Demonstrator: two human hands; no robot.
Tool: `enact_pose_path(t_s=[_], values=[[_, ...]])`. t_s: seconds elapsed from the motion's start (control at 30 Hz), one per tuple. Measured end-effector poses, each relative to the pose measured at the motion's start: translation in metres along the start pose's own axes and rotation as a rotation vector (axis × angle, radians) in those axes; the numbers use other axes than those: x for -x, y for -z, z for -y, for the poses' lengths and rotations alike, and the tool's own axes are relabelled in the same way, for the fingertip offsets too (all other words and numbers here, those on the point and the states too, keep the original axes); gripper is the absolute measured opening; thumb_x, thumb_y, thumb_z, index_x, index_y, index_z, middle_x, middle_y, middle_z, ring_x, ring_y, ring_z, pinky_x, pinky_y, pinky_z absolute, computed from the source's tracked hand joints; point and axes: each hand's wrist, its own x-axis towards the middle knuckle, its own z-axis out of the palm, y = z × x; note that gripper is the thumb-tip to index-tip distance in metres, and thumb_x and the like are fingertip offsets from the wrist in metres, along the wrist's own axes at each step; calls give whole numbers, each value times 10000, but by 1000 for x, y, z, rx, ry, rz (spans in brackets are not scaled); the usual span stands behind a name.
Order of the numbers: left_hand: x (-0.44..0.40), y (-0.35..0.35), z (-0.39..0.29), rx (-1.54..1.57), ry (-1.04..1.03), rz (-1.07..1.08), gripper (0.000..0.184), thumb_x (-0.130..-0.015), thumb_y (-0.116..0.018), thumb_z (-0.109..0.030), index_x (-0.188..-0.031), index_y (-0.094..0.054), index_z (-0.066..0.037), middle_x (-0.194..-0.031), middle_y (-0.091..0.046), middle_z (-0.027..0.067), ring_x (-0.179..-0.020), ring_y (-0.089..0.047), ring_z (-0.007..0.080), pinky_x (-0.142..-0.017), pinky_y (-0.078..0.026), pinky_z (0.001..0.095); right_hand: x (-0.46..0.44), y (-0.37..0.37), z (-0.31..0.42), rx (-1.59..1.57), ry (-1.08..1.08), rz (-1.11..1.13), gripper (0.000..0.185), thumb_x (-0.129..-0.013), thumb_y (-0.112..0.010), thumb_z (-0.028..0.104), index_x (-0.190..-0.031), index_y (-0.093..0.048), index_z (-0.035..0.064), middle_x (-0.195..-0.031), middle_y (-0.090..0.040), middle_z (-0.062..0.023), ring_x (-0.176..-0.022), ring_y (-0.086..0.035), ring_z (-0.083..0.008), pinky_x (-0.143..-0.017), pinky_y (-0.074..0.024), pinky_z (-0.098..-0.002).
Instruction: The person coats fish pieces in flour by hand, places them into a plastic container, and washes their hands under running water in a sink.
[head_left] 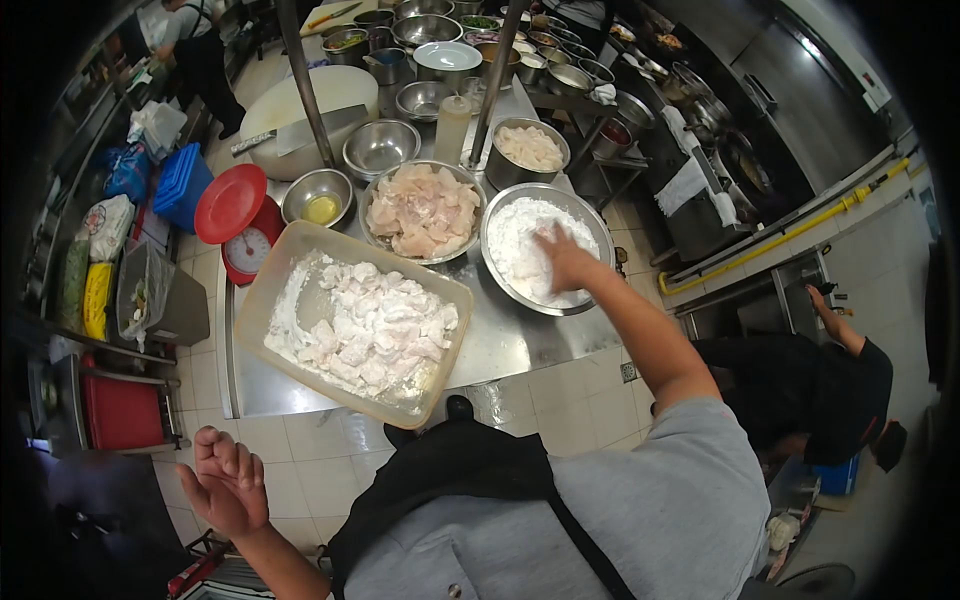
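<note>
- In the head view, we see our right hand (568, 260) reaching down into the white powder (518, 240), its fingertips partly hidden there, so we cannot tell whether they are apart or closed on something.
- That powder fills much of a wide steel bowl (560, 307), which sits near the right edge of the steel table (500, 345).
- Our left hand (228, 483) is raised in front of the table, well apart from the bowls, with its palm turned up, its fingers loosely curled and its thumb held away from them.
- Nearest to that left hand we have a pale plastic tub (312, 378), set at an angle with its near corner jutting past the table's edge.
- Inside the tub lie many powder-coated pieces (375, 325), heaped toward the middle and right, with loose powder along the left side.
- Just behind the tub and left of the powder, we see bare pale pieces (422, 212) piled in a second steel bowl.
- Behind the powder bowl stands a steel pot of pale strips (530, 148).
- Left of the piled pieces we find a small bowl of yellow liquid (320, 208) and, beside it, a red scale (247, 250).
- Farther back, a cleaver (318, 130) lies on a round board (285, 95).
- To our right, a co-worker in dark clothes (850, 400) bends forward.
</note>
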Motion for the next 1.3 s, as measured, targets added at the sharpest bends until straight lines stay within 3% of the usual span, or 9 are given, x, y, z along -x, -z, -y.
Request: enact_pose_path(t_s=[0.07, 0.17, 0.27, 0.53, 0.63, 0.83, 0.97, 1.13, 1.3], values=[[-1, -2, 5, -5, 3, -27, 519, -972, -357, -464, -1152, -422, 18, -742, -472, 59, -530, -445, 139, -510, -409, 265, -5, -16, 5, 114, 99, -75, 782, -578, -765, 202, -1300, -491, 82, -1381, -307, -328, -1158, -480, -443, -963, -435, -379], [-2, -3, 5, -22, 22, -7, 516, -971, -361, -463, -1151, -424, 17, -736, -469, 56, -532, -444, 134, -512, -409, 262, -25, 3, 0, -138, -82, 55, 783, -596, -742, 200, -1318, -467, 69, -1345, -381, -312, -1104, -533, -421, -935, -455, -377], [1, 3, 2, -14, 31, 24, 514, -970, -368, -460, -1153, -426, 16, -739, -473, 56, -538, -444, 130, -510, -404, 259, -21, 37, -19, -337, -181, -33, 706, -604, -694, 81, -1273, -480, 10, -1131, -599, -221, -1074, -578, -310, -917, -462, -338], [3, 8, 9, 0, 0, -9, 507, -969, -377, -452, -1155, -433, 17, -751, -483, 58, -551, -447, 126, -522, -405, 273, -28, 47, -40, -614, -113, 21, 752, -590, -737, 109, -1278, -455, -3, -1221, -545, -226, -1145, -531, -329, -946, -442, -346], [0, 4, 11, -13, 0, 20, 497, -972, -374, -443, -1153, -436, 15, -753, -481, 55, -554, -447, 125, -527, -406, 269, -28, 18, 0, -160, -217, 59, 782, -642, -761, 309, -1309, -448, 48, -1269, -495, -236, -1146, -514, -367, -928, -457, -351], [0, 5, 12, -53, 15, -24, 476, -977, -367, -429, -1143, -450, 9, -734, -474, 45, -551, -445, 121, -523, -403, 263, -20, 12, 40, -165, -225, 85, 685, -640, -697, 213, -1290, -497, 129, -1339, -406, -247, -1138, -513, -381, -980, -420, -356], [6, 12, 10, -45, 1, -56, 466, -978, -366, -424, -1140, -457, 4, -727, -471, 42, -549, -443, 121, -522, -402, 264, -17, 47, 1, -508, -309, -90, 600, -641, -634, 89, -1225, -526, 0, -1183, -561, -242, -1125, -542, -311, -954, -433, -339], [4, 17, 14, -17, 9, -34, 442, -980, -367, -413, -1114, -461, -2, -732, -470, 44, -546, -432, 123, -522, -396, 266, -17, 56, -22, -466, -218, -210, 549, -649, -624, 28, -1188, -545, -38, -1129, -600, -238, -1037, -591, -334, -886, -467, -338], [3, 16, 14, -24, 5, -16, 418, -982, -369, -398, -1100, -453, -6, -740, -469, 47, -546, -435, 127, -519, -399, 266, -30, 51, -40, -522, -289, -82, 633, -632, -662, 33, -1239, -496, -37, -1085, -624, -228, -976, -619, -325, -845, -486, -343]])
